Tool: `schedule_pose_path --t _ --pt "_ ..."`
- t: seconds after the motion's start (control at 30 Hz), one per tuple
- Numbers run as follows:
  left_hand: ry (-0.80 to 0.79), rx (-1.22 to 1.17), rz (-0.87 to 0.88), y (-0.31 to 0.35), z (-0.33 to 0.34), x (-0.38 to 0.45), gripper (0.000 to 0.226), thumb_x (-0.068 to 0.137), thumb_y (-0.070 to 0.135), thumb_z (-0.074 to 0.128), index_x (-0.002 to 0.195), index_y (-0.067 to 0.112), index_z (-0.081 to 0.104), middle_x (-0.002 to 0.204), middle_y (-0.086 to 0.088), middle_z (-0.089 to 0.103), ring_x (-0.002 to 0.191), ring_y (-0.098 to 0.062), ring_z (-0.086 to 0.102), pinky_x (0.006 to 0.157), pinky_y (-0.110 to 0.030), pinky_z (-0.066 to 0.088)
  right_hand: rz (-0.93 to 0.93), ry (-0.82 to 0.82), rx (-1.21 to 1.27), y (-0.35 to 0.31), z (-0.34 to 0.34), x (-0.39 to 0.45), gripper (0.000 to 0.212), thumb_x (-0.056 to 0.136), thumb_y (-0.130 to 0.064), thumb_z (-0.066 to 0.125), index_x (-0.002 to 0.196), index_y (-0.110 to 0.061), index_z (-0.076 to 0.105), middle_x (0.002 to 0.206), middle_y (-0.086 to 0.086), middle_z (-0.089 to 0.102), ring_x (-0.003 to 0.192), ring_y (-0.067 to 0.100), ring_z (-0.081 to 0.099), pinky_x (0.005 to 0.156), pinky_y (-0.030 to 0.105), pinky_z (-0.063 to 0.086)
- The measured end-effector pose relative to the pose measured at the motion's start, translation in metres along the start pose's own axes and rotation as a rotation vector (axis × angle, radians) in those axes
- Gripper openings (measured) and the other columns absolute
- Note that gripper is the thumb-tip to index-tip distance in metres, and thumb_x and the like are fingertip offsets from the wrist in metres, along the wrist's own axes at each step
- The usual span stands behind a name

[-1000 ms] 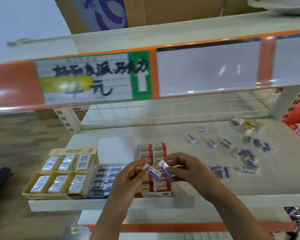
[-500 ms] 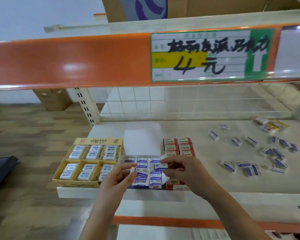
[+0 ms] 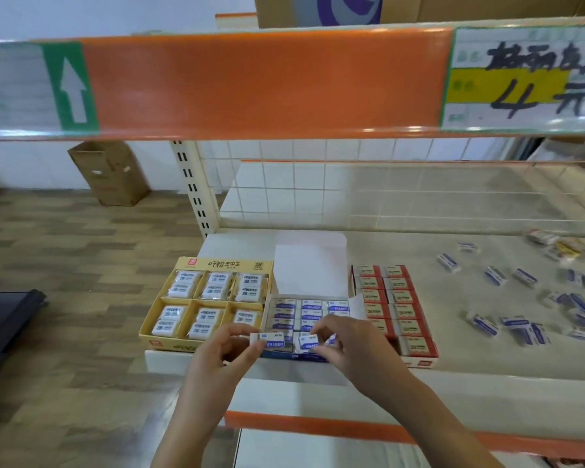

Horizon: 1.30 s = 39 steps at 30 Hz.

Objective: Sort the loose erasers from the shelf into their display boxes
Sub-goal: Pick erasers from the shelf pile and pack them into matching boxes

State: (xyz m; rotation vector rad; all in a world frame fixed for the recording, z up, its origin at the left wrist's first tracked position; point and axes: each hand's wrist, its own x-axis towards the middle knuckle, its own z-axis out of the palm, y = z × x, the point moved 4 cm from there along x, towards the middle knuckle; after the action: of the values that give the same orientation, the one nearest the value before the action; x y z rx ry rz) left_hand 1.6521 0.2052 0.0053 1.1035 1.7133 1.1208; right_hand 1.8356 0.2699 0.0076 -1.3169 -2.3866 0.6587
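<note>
**Two hands place erasers at the front of a blue display box on a shop shelf**

Seen from a head-worn camera looking down at a cream shelf (image 3: 470,363). The left hand (image 3: 217,358) pinches a white eraser with a blue band (image 3: 271,340) between thumb and fingertips, holding it level over the front left corner of the blue box (image 3: 306,319). The right hand (image 3: 355,349) curls its fingers around a second eraser (image 3: 307,342), just beside the first, at the front row of the same box. That hand covers the box's front right corner, so how full that part is cannot be told.

The blue box stands at the shelf's front edge with its white lid flap (image 3: 309,265) raised behind it. Rows of blue-banded erasers fill its rear part. Touching its left side is a yellow box (image 3: 213,300) with six compartments of wrapped white erasers. On its right is a red box (image 3: 394,305) with two columns of red-and-tan erasers; the right hand hides part of its left front.

Loose erasers (image 3: 520,298) lie scattered on the right of the shelf, well apart from the boxes. They are blurred, and some run off the right edge. Above, an orange rail carries a price label (image 3: 524,79), cut off at the right, with a handwritten 4. A cardboard carton (image 3: 110,172) stands on the floor behind.
</note>
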Motion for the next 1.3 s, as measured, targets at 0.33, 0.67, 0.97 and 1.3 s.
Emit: schedule_pose_path --t 0.33,0.67,0.97,1.3 --pt "0.026 0.019 0.006 -0.01 -0.01 -0.002 0.013 0.082 0.022 0.068 0.094 0.024 0.063 0.082 0.01 0.073 0.078 -0.005 0.067 0.072 -0.024 0.052 -0.008 -0.037 -0.123 0.0 0.005 0.002 0.028 0.091 -0.035 0.058 0.114 -0.019 0.062 0.11 -0.006 0.062 0.089 0.002 0.051 0.068 0.004 0.036" --pt "0.001 0.071 0.06 -0.01 -0.007 0.002 0.011 0.083 0.024 0.067 0.093 0.024 0.061 0.08 0.01 0.072 0.073 -0.002 0.065 0.065 -0.018 0.048 0.013 -0.07 -0.155 0.0 0.003 0.003 0.026 0.094 -0.03 0.053 0.105 -0.012 0.068 0.102 -0.001 0.066 0.092 0.011 0.059 0.08 0.014 0.044" --pt "0.011 0.396 0.201 0.003 0.006 0.006 0.014 0.083 0.034 0.067 0.09 0.033 0.055 0.075 0.012 0.066 0.066 0.002 0.059 0.054 -0.009 0.045 0.002 -0.054 -0.167 -0.003 0.005 0.002 0.017 0.094 -0.024 0.053 0.101 -0.016 0.067 0.101 -0.003 0.063 0.084 0.004 0.055 0.077 0.013 0.045" --pt "0.007 0.926 0.377 0.027 0.016 0.018 0.028 0.088 0.051 0.055 0.109 0.033 0.055 0.101 0.015 0.065 0.087 -0.001 0.056 0.063 -0.013 0.042 -0.023 -0.042 -0.159 0.0 0.007 -0.003 0.023 0.095 -0.031 0.051 0.102 -0.016 0.066 0.101 -0.004 0.062 0.089 0.004 0.055 0.081 0.014 0.046"
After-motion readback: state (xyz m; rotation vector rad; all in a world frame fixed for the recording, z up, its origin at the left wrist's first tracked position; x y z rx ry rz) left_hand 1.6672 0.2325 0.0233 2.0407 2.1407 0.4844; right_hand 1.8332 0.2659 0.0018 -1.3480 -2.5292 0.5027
